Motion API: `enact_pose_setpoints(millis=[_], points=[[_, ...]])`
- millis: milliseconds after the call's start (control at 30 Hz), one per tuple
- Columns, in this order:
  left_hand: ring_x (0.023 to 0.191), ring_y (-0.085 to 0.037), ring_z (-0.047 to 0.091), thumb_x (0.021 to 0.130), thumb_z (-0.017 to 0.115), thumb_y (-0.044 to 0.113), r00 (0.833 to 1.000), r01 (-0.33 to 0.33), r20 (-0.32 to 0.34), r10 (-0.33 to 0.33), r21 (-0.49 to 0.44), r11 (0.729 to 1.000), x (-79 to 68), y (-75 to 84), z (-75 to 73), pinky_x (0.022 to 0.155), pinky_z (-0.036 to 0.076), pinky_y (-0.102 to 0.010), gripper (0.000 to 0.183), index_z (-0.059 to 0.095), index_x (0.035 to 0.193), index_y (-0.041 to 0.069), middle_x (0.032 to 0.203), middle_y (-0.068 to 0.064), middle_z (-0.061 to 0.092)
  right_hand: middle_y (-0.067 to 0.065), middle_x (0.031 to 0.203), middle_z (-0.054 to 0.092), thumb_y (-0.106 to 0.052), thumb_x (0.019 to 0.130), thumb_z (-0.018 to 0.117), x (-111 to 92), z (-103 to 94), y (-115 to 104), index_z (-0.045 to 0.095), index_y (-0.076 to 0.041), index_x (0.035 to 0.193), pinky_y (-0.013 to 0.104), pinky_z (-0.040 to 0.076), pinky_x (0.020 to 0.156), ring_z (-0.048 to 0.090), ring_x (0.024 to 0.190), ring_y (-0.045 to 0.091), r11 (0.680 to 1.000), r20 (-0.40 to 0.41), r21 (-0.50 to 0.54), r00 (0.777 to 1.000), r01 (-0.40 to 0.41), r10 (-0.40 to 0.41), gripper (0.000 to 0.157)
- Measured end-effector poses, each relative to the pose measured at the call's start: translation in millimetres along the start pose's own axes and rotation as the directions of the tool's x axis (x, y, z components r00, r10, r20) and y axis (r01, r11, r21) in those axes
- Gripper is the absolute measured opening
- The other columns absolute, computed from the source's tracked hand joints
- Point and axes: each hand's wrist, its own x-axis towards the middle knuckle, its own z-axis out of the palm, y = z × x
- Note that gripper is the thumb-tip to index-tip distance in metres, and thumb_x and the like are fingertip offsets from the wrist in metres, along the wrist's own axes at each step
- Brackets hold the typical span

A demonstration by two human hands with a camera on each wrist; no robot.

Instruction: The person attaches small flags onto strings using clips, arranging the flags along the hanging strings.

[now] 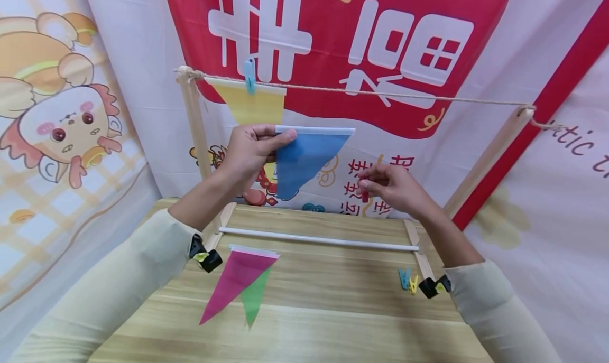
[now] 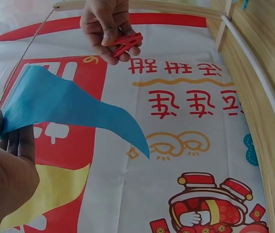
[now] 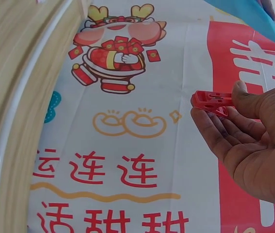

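Note:
My left hand [image 1: 254, 149] pinches a blue triangular pennant [image 1: 306, 154] by its top left corner, thumb in front, and the pennant hangs point down below the rope [image 1: 361, 92]. In the left wrist view its tip curls away to the right. Apart from it on the right, my right hand [image 1: 395, 186] holds a small red clothespin [image 3: 213, 99] between thumb and fingers. Left on the rope, a yellow pennant [image 1: 254, 106] hangs from a blue clothespin [image 1: 249, 76], partly hidden behind my left hand.
Two wooden posts carry the rope, the left post [image 1: 192, 120] and the right post [image 1: 490, 157]. A white rod [image 1: 319, 238] spans their feet. On the wooden table [image 1: 333, 320] lie a magenta pennant [image 1: 238, 278], a green pennant [image 1: 257, 294], a blue clothespin [image 1: 404, 278] and a yellow one.

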Motion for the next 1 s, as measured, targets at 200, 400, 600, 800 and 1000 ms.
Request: enact_pose_setpoints(millis=[200, 400, 600, 800, 1000], points=[[0.131, -0.034, 0.078, 0.1, 0.086, 0.033, 1.0, 0.007, -0.013, -0.007, -0.018, 1.0, 3.7, 2.1, 2.9, 0.116, 0.062, -0.053, 0.042, 0.081, 0.132, 0.006, 0.143, -0.011, 0.08, 0.014, 0.124, 0.082, -0.028, 0.11, 0.077, 4.3, -4.9, -5.5, 0.075, -0.01, 0.141, 0.029, 0.069, 0.095, 0.082, 0.108, 0.027, 1.0, 0.004, -0.015, 1.0, 0.01, -0.01, 0.036], [0.136, -0.035, 0.075, 0.103, 0.083, 0.03, 1.0, 0.016, -0.009, -0.016, -0.005, 1.0, 11.0, 3.2, 2.0, 0.121, 0.058, -0.054, 0.044, 0.078, 0.139, 0.005, 0.146, -0.012, 0.078, 0.016, 0.128, 0.081, -0.027, 0.11, 0.077, 5.2, -9.4, -11.9, 0.075, -0.01, 0.142, 0.034, 0.07, 0.096, 0.083, 0.109, 0.027, 1.0, -0.004, -0.023, 1.0, 0.009, -0.009, 0.036], [0.139, -0.037, 0.073, 0.106, 0.081, 0.024, 1.0, -0.005, -0.006, 0.005, -0.026, 1.0, 17.2, 7.8, 1.3, 0.123, 0.056, -0.056, 0.042, 0.076, 0.143, 0.006, 0.147, -0.013, 0.077, 0.016, 0.13, 0.081, -0.027, 0.111, 0.075, 6.2, -15.7, -18.3, 0.074, -0.009, 0.143, 0.025, 0.069, 0.093, 0.083, 0.11, 0.028, 1.0, -0.003, -0.009, 1.0, 0.018, -0.018, 0.037], [0.14, -0.037, 0.072, 0.107, 0.08, 0.023, 1.0, -0.022, -0.008, 0.022, -0.053, 0.998, 17.6, 8.6, 1.7, 0.124, 0.054, -0.059, 0.044, 0.074, 0.148, 0.007, 0.151, -0.012, 0.075, 0.015, 0.133, 0.081, -0.03, 0.11, 0.076, 8.6, -20.0, -25.1, 0.072, -0.008, 0.146, 0.028, 0.069, 0.096, 0.083, 0.113, 0.029, 0.999, -0.007, -0.017, 0.999, 0.036, -0.036, 0.042], [0.14, -0.035, 0.071, 0.106, 0.081, 0.023, 0.999, -0.014, -0.034, 0.011, -0.081, 0.997, 21.0, 7.2, 4.0, 0.126, 0.053, -0.059, 0.04, 0.077, 0.142, 0.006, 0.148, -0.013, 0.075, 0.016, 0.135, 0.08, -0.03, 0.109, 0.077, 10.4, -22.9, -31.4, 0.073, -0.01, 0.145, 0.028, 0.069, 0.095, 0.083, 0.113, 0.028, 0.998, -0.011, -0.012, 0.998, 0.058, -0.058, 0.041]])
